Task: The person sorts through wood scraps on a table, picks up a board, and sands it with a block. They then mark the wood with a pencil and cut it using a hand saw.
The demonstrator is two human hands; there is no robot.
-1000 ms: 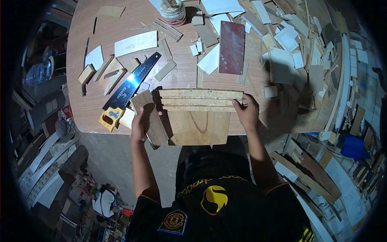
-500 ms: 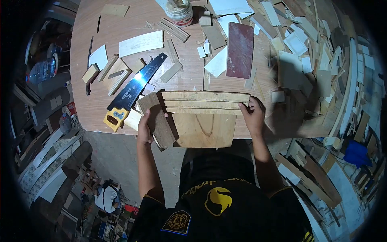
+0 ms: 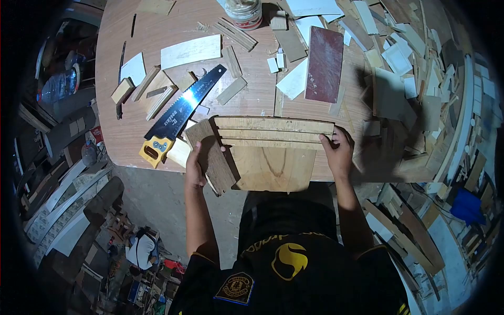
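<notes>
At the table's front edge I hold a wooden assembly: pale slats run across it in steps, and a plywood panel with a dark grain mark lies on the side toward me. A darker brown board stands at a slant across its left end. My left hand is closed round that brown board, thumb on the near face and fingertips showing past its right edge. With thumb and fingers, my right hand pinches the right end of the slats. Just left of the assembly lies a handsaw with a yellow handle.
A white tub stands at the back of the table. A dark red board and a pale plank lie beyond the assembly. Offcuts pile up at the right. A person sits low at the lower left.
The view has shifted a little, so the table and its things appear farther right. Both hands keep the same grip on the wooden assembly.
</notes>
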